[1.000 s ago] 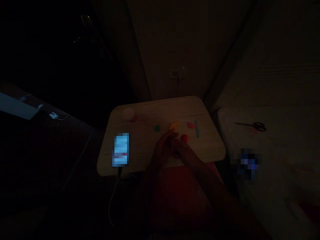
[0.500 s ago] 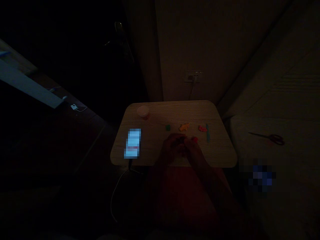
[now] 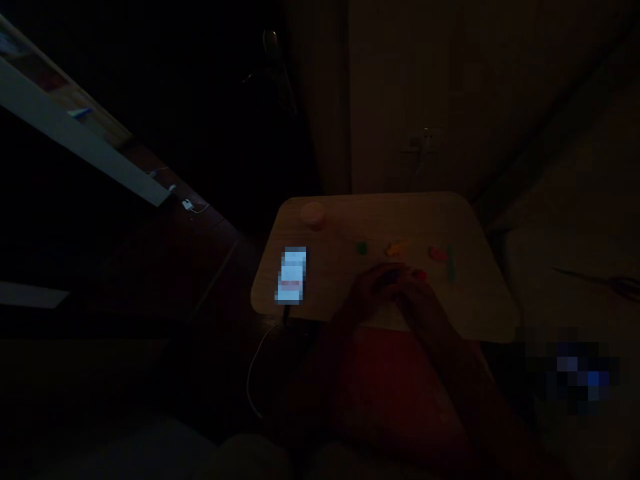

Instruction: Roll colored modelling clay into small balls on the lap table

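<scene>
The room is very dark. My left hand (image 3: 367, 293) and my right hand (image 3: 425, 300) meet over the near part of a small wooden table (image 3: 475, 220), fingers curled together. A red lump (image 3: 420, 274) shows at my right fingertips; whether the fingers grip it I cannot make out. Beyond my hands lie a green piece (image 3: 361, 248), an orange piece (image 3: 395, 249), a red piece (image 3: 437, 253) and a thin green stick (image 3: 451, 265).
A lit phone (image 3: 291, 275) lies on the table's left side with a white cable (image 3: 257, 373) hanging off the near edge. A small pinkish tub (image 3: 313, 215) stands at the far left corner. Scissors (image 3: 620, 283) lie on the pale surface at right.
The view has swung left, so the table and objects sit further right in frame. My hands have drawn closer together and stay over the same spot on the table.
</scene>
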A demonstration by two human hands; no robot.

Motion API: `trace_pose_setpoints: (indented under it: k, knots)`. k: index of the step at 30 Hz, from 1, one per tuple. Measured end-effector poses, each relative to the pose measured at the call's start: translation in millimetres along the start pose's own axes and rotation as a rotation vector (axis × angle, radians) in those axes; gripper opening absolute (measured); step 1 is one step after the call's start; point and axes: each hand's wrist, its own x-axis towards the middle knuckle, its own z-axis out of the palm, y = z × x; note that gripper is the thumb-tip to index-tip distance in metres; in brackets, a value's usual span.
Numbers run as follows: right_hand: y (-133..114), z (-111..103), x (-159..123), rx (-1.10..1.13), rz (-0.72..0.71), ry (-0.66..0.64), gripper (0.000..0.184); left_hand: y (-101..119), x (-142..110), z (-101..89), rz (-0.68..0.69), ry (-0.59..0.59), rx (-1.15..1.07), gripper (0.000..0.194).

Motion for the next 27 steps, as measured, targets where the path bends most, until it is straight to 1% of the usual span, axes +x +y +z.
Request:
trace_pose_setpoints:
  k: [2, 5, 10, 13, 16, 18, 21, 24, 27]
  knots:
    - [-1.5, 2.4, -0.3, 0.005, -0.003, 0.007, 0.043, 3.1, -0.5, -0.5, -0.032, -0.004, -0.011, 0.046]
    - [-2.4, 4.8, -0.8, -0.014, -0.028, 0.022, 0.042, 6.1, -1.9, -0.6, -0.066, 0.020, -0.024, 0.048]
    - [-3.0, 5.9, -5.8, -0.035, -0.053, 0.015, 0.045, 4.5, -4.3, 2.6, -0.086, 0.033, -0.133, 0.056]
    - [-4.7, 6.1, -7.9, 0.000, -0.031, -0.011, 0.045, 5.0, -4.2, 4.9, -0.081, -0.007, -0.220, 0.066]
    - [-5.4, 7.6, -6.9, 0.019, 0.001, -0.058, 0.052, 7.8, -3.9, 4.9, -0.093, -0.059, -0.272, 0.074]
    - [-4.4, 9.1, -5.3, -0.008, -0.001, -0.091, 0.057, 9.8, -3.9, 3.3, -0.114, -0.068, -0.257, 0.072]
    - [-0.8, 10.6, -2.7, -0.051, -0.020, -0.085, 0.062, 11.4, -3.7, 0.4, -0.117, -0.046, -0.204, 0.060]
    - [4.0, 10.1, -1.0, -0.048, -0.018, -0.055, 0.060, 11.2, -3.9, -0.5, -0.091, -0.010, -0.159, 0.055]
    - [8.4, 9.1, -0.7, -0.020, -0.028, -0.045, 0.058, 10.0, -4.9, 0.1, -0.077, 0.000, -0.129, 0.052]
